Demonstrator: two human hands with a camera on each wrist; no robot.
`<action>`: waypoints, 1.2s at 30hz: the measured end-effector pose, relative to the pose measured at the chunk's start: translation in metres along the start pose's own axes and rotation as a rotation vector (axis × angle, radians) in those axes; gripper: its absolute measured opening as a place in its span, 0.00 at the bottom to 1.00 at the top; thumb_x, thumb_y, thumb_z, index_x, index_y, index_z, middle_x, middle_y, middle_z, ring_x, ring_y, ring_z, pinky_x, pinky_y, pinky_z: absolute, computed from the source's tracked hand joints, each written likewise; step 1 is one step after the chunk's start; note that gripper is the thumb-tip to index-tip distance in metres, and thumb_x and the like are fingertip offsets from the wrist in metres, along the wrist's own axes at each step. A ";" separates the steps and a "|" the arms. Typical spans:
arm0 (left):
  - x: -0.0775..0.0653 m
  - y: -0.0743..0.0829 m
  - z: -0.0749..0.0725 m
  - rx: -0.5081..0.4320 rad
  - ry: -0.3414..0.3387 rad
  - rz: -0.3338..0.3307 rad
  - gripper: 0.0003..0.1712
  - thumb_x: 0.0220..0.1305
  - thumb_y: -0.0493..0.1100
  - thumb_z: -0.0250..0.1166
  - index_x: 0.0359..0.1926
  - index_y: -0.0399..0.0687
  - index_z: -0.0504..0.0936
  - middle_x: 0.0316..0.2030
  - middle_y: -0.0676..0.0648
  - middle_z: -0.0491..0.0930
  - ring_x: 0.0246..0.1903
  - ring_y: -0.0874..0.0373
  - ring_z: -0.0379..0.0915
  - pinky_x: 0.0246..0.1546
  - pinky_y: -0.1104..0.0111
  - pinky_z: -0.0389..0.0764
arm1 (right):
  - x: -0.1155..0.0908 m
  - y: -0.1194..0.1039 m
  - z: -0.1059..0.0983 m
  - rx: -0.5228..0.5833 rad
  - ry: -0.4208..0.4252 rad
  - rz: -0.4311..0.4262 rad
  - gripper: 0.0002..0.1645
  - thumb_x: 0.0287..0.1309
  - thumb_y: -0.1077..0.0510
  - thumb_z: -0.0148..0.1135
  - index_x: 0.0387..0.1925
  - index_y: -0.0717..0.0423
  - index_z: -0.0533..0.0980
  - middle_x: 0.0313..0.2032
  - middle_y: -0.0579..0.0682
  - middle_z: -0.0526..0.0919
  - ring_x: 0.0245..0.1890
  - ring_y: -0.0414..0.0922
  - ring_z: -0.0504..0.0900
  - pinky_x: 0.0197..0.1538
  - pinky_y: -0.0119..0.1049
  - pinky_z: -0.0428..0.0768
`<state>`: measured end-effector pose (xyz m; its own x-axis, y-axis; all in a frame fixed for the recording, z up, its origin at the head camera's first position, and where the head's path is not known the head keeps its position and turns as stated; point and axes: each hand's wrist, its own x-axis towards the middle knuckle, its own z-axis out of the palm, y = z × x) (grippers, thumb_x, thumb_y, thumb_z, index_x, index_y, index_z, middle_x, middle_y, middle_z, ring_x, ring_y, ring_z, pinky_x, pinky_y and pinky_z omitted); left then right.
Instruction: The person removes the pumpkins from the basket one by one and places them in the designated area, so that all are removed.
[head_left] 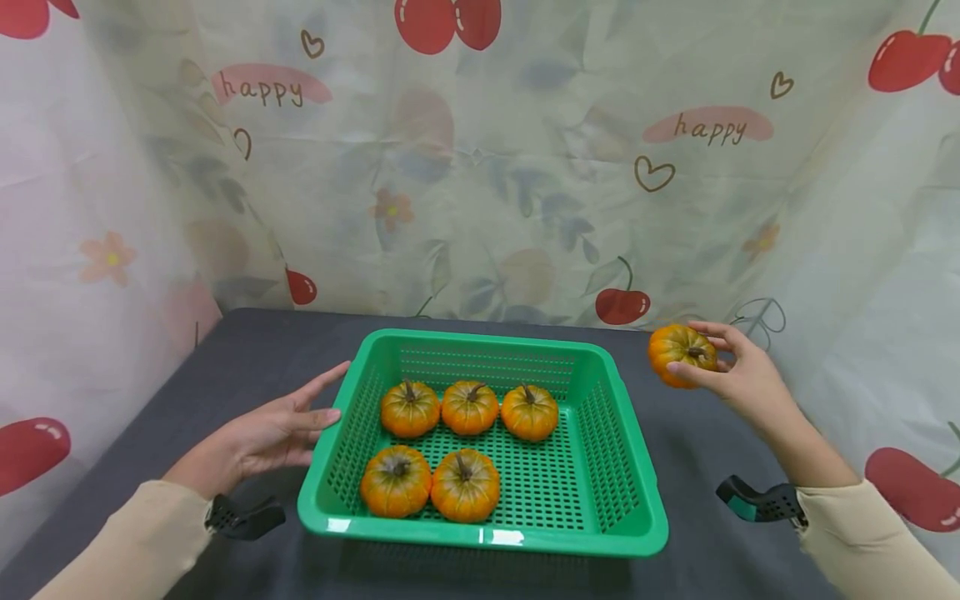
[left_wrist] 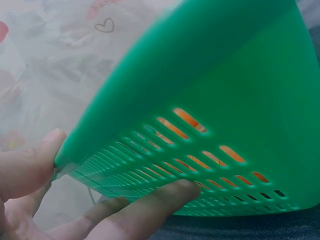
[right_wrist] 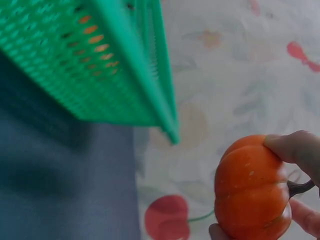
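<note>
My right hand [head_left: 746, 379] grips a small orange pumpkin [head_left: 681, 356] with a dark stem, raised beyond the basket's right side. The right wrist view shows that pumpkin [right_wrist: 252, 190] close up, with the thumb and fingers around it. At the left side of a green plastic basket [head_left: 480, 544], my left hand [head_left: 273, 433] touches the rim and outer wall with loosely straight fingers. Inside the basket sit several similar pumpkins, three in a back row, among them the middle one [head_left: 469, 408], and two in front, including the left one [head_left: 396, 482].
The basket stands on a dark table [head_left: 247, 350]. A pale curtain [head_left: 480, 208] printed with cherries, hearts and flowers encloses the back and both sides. Dark bands circle both wrists over light sleeves [head_left: 142, 533].
</note>
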<state>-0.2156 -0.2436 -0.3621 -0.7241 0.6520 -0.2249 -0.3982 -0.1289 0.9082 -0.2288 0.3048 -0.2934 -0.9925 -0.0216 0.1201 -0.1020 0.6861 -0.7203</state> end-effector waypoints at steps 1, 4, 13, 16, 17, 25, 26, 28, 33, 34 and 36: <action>0.000 0.000 0.000 0.002 0.001 0.000 0.48 0.75 0.37 0.50 0.75 0.71 0.25 0.62 0.43 0.70 0.54 0.46 0.78 0.52 0.48 0.79 | 0.001 0.004 0.001 -0.007 0.000 0.012 0.47 0.58 0.40 0.65 0.72 0.55 0.58 0.65 0.69 0.61 0.59 0.70 0.68 0.46 0.44 0.77; 0.000 0.000 0.000 0.005 0.004 0.002 0.48 0.75 0.38 0.50 0.75 0.71 0.24 0.62 0.43 0.70 0.54 0.45 0.78 0.52 0.48 0.79 | 0.004 0.017 0.007 -0.019 0.000 0.041 0.49 0.58 0.38 0.64 0.72 0.54 0.58 0.64 0.69 0.61 0.59 0.69 0.68 0.47 0.48 0.77; -0.001 0.001 0.001 -0.005 0.004 -0.002 0.49 0.75 0.38 0.50 0.75 0.71 0.24 0.62 0.43 0.69 0.53 0.46 0.78 0.52 0.49 0.79 | 0.013 0.048 0.027 -0.093 -0.032 0.081 0.49 0.56 0.36 0.65 0.71 0.56 0.60 0.62 0.70 0.65 0.59 0.66 0.66 0.48 0.51 0.78; -0.001 0.001 0.000 -0.007 0.003 -0.002 0.49 0.74 0.38 0.51 0.75 0.71 0.25 0.62 0.43 0.69 0.53 0.46 0.78 0.52 0.49 0.79 | 0.015 0.056 0.034 -0.110 -0.054 0.098 0.50 0.55 0.36 0.66 0.70 0.58 0.60 0.63 0.71 0.65 0.60 0.66 0.65 0.52 0.58 0.75; 0.000 0.001 0.000 -0.007 0.003 -0.002 0.49 0.74 0.38 0.51 0.75 0.71 0.25 0.62 0.43 0.69 0.53 0.46 0.78 0.52 0.49 0.79 | 0.016 0.058 0.036 -0.117 -0.061 0.105 0.50 0.55 0.36 0.66 0.70 0.58 0.60 0.63 0.72 0.64 0.61 0.67 0.65 0.53 0.59 0.75; 0.000 0.001 0.001 -0.009 0.009 -0.010 0.48 0.75 0.37 0.50 0.75 0.71 0.25 0.63 0.43 0.68 0.54 0.46 0.78 0.52 0.47 0.78 | 0.017 0.073 0.050 -0.161 -0.124 0.146 0.48 0.55 0.38 0.67 0.68 0.62 0.62 0.63 0.77 0.62 0.60 0.70 0.64 0.54 0.61 0.72; 0.000 0.001 0.001 -0.009 0.013 -0.014 0.49 0.75 0.37 0.50 0.75 0.72 0.25 0.63 0.43 0.68 0.54 0.46 0.78 0.52 0.47 0.78 | 0.017 0.074 0.052 -0.164 -0.131 0.146 0.48 0.55 0.39 0.67 0.67 0.62 0.63 0.63 0.78 0.62 0.60 0.70 0.64 0.54 0.61 0.73; -0.001 0.001 0.001 -0.009 0.015 -0.014 0.49 0.75 0.37 0.50 0.75 0.71 0.25 0.63 0.43 0.68 0.54 0.46 0.78 0.52 0.47 0.78 | 0.017 0.076 0.054 -0.176 -0.143 0.138 0.48 0.55 0.39 0.67 0.67 0.63 0.63 0.62 0.78 0.62 0.59 0.70 0.66 0.52 0.58 0.75; -0.001 0.001 0.002 -0.003 0.013 -0.007 0.49 0.74 0.38 0.51 0.75 0.70 0.25 0.63 0.42 0.67 0.54 0.45 0.78 0.52 0.47 0.78 | 0.017 0.079 0.058 -0.199 -0.159 0.129 0.48 0.55 0.38 0.67 0.67 0.62 0.63 0.61 0.78 0.63 0.57 0.70 0.68 0.49 0.55 0.78; -0.001 0.002 0.002 -0.004 0.014 -0.009 0.49 0.74 0.38 0.51 0.75 0.71 0.25 0.63 0.42 0.68 0.54 0.45 0.78 0.52 0.47 0.78 | 0.018 0.079 0.058 -0.201 -0.163 0.132 0.48 0.55 0.37 0.66 0.67 0.62 0.63 0.61 0.78 0.63 0.58 0.70 0.67 0.50 0.56 0.77; -0.001 0.002 0.002 -0.006 0.011 -0.007 0.49 0.74 0.38 0.51 0.75 0.71 0.25 0.63 0.42 0.68 0.54 0.45 0.78 0.52 0.47 0.78 | 0.018 0.078 0.059 -0.210 -0.166 0.133 0.48 0.55 0.37 0.66 0.67 0.61 0.63 0.62 0.78 0.63 0.59 0.71 0.66 0.52 0.60 0.75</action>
<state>-0.2147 -0.2432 -0.3599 -0.7278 0.6443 -0.2350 -0.4061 -0.1288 0.9047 -0.2589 0.3151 -0.3881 -0.9954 -0.0279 -0.0919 0.0288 0.8261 -0.5628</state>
